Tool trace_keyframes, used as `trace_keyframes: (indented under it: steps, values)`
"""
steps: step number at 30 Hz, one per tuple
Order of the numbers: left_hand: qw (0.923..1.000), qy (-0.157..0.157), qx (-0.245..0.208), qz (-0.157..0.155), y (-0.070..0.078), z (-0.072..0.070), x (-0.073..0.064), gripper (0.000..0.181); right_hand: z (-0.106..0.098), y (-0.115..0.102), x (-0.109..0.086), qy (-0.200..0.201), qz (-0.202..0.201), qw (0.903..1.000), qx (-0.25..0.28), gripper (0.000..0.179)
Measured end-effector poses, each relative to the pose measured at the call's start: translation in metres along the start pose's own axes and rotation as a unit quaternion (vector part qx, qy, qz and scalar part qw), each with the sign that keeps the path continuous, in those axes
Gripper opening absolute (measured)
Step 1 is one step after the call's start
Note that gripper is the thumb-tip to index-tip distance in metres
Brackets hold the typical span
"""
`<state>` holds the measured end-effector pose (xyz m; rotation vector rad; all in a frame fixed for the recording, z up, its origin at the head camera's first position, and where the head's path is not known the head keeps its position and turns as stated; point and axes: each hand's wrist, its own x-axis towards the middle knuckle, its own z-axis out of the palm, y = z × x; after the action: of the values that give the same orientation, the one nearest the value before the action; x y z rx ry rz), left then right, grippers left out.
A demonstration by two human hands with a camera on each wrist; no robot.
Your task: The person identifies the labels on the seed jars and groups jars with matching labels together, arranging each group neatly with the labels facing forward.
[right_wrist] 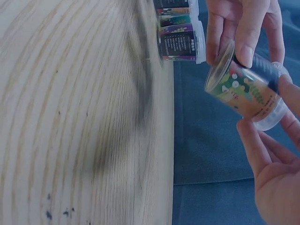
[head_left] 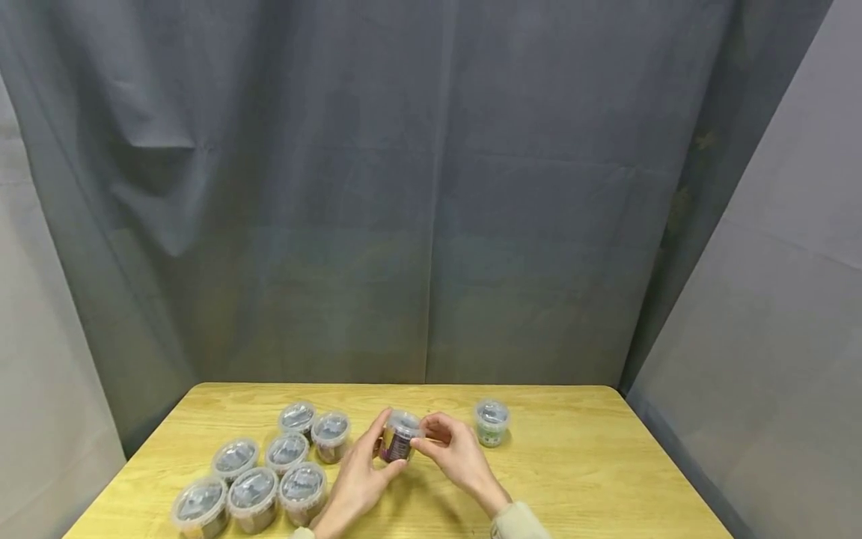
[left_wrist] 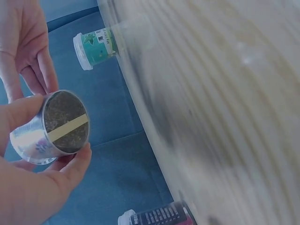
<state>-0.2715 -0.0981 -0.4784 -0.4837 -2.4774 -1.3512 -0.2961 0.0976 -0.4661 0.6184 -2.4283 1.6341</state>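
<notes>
Above the table, a small clear-lidded plastic tub [head_left: 397, 442] with a dark purple and yellow label is held tilted between both hands. My left hand [head_left: 358, 479] grips its body, thumb on one side and fingers on the other. My right hand [head_left: 461, 454] pinches it near the lid end with thumb and fingertips, as the right wrist view shows. Dark, soil-like crumbs and a pale strip show through the base of the tub [left_wrist: 68, 124] in the left wrist view. Green and orange artwork covers the side of the tub [right_wrist: 248, 91] in the right wrist view.
Several similar lidded tubs [head_left: 252, 490] stand grouped on the left of the wooden table [head_left: 592, 479]. A single green-labelled tub [head_left: 492, 424] stands right of my hands, near the back. Grey curtains [head_left: 539, 224] hang behind the table and at both sides.
</notes>
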Motion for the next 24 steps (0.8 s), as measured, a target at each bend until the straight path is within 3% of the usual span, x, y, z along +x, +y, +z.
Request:
trace_keyframes:
  steps: [6,11,24]
  values:
    - [0.9995,0.020,-0.006,0.025,0.0021,0.0049,0.0021,0.080,-0.0004,-0.0041,0.0000,0.037,0.017,0.9992,-0.004,0.031]
    - [0.9989,0.039,-0.019,0.019,-0.0009,0.0095,-0.0002,0.080,0.0026,-0.0065,-0.0022,0.057,0.026,0.9980,0.010,0.030]
    - [0.9975,0.029,-0.064,0.009,0.0012,0.0096,-0.0020,0.077,0.0044,-0.0065,-0.0061,0.093,0.026,0.9953,0.011,0.031]
